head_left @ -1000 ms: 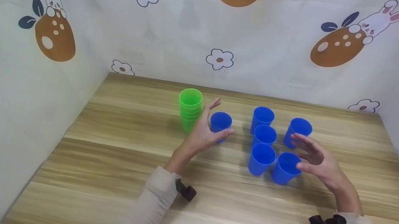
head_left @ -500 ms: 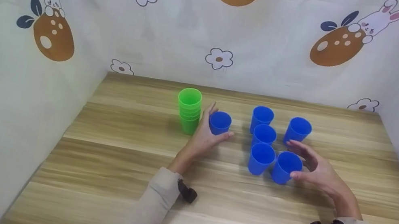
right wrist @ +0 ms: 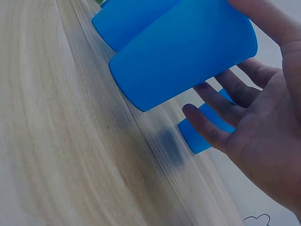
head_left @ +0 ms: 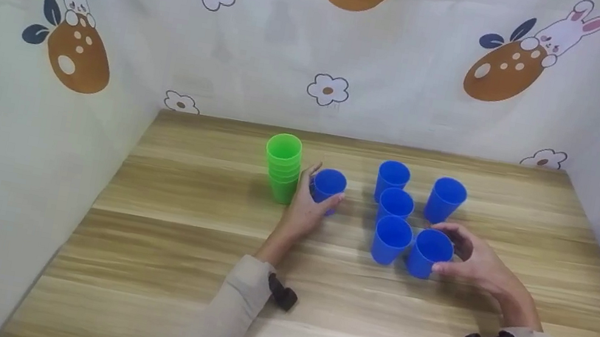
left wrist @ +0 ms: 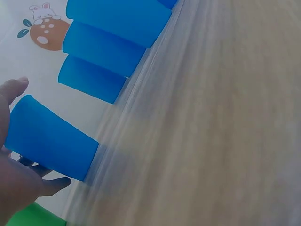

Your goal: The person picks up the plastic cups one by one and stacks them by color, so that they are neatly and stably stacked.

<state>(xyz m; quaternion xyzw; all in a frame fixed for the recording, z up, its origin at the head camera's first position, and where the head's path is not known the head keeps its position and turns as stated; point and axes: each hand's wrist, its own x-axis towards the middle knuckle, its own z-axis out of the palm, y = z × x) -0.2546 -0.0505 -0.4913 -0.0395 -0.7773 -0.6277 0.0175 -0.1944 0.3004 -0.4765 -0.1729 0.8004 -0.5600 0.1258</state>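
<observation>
In the head view my left hand [head_left: 305, 209] curves round a lone upright blue cup [head_left: 330, 181], thumb at its near side and fingers round its left and far side. In the left wrist view that cup [left wrist: 51, 139] stands between thumb and fingers, its base at the tabletop. My right hand [head_left: 477, 265] holds the nearest right blue cup [head_left: 423, 263] of a group, thumb on its near side, index finger behind the rim. The right wrist view shows this cup [right wrist: 183, 56] upright, the other fingers spread behind it. A nested green cup stack [head_left: 282, 165] stands left of my left hand.
Several more blue cups stand upright: a front one [head_left: 390, 243] beside the right-hand cup, a middle one [head_left: 395, 204], a rear one [head_left: 392, 179] and one at back right [head_left: 445, 200]. Patterned cloth [head_left: 257, 62] walls the wooden table [head_left: 165, 268] at back and sides.
My left hand has closed in around its cup. My right hand has come down and toward me, its thumb and index finger closing on the near right cup. The cups stay in place.
</observation>
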